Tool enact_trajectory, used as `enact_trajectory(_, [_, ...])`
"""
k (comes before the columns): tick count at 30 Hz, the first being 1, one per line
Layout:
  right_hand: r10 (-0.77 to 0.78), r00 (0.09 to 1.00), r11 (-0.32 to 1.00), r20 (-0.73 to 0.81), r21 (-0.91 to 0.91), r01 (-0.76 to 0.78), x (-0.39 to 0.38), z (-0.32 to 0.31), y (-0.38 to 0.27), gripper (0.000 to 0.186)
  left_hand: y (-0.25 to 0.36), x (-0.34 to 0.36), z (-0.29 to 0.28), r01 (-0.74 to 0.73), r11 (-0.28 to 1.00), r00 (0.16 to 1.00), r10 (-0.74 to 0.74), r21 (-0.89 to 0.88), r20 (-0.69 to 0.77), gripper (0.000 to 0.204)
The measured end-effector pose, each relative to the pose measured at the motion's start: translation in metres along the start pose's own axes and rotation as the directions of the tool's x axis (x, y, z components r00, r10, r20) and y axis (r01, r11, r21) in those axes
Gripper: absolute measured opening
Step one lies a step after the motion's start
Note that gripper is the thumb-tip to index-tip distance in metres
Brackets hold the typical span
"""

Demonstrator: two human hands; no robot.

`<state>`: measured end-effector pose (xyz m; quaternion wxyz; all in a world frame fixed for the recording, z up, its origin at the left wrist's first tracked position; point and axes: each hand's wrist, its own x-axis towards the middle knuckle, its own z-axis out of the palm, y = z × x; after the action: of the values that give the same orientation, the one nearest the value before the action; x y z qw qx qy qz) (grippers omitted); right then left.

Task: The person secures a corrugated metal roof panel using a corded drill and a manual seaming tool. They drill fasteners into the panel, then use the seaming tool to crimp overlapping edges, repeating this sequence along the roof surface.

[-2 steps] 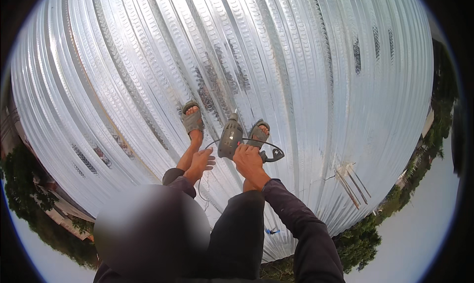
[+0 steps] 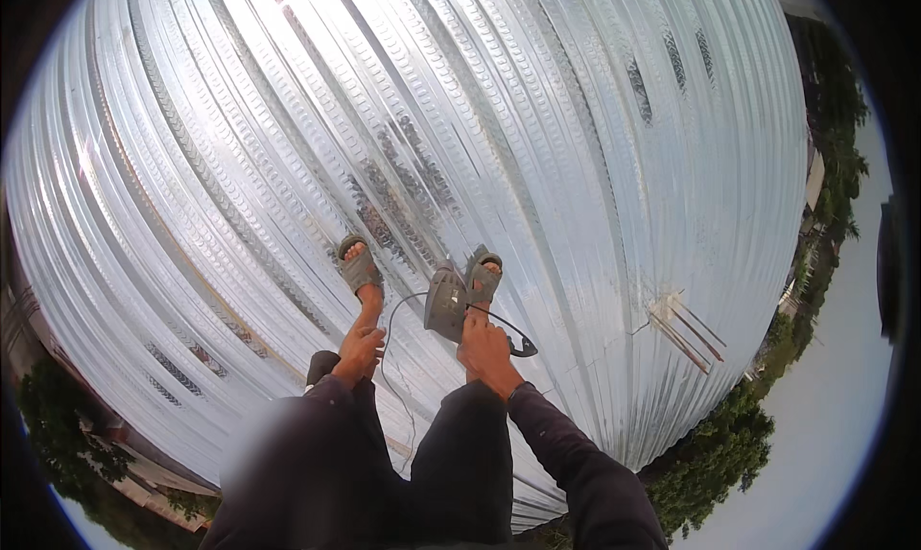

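A dark, corded power drill sits just below the centre of the frame, its nose pointing up toward the ridged, shiny metal sheeting; whether it touches the metal cannot be told. It looks like a stiff, hard-shelled tool, probably fairly heavy for its size, with most of the weight likely in the thick motor housing, so the handle seems the surest place to take hold, with the fingers kept off the nose. The casing should not slip much in a dry palm, though the sheeting beneath looks slick. The cord, by contrast, appears thin and limp, bending easily as it trails down the lower middle of the frame, and it could snag on a foot. The person's right hand is closed around the handle, so the drill's body lies directly against that grip, up and to its left in the frame, beside the sandal on the right foot. The left hand lies lower and to the left, well apart from the drill's body, its grip loose and half-open with nothing visible in it; the cord passes just beside its fingertips, and whether they touch is unclear.
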<state>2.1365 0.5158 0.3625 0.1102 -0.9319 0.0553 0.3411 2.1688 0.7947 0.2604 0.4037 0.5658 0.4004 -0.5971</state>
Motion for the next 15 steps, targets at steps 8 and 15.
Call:
enact_trajectory(8, [0.852,0.365,-0.141,0.374,0.837,-0.529,-0.194,0.021,0.024,0.040,0.104,-0.193,-0.133,-0.338,0.932,0.934,0.349,0.134,-0.075,0.024])
enact_trajectory(15, [0.872,0.252,-0.259,0.421,0.831,-0.492,-0.332,0.062,0.021,0.042,0.086,-0.298,-0.178,-0.250,0.877,0.936,0.327,0.410,-0.131,0.025])
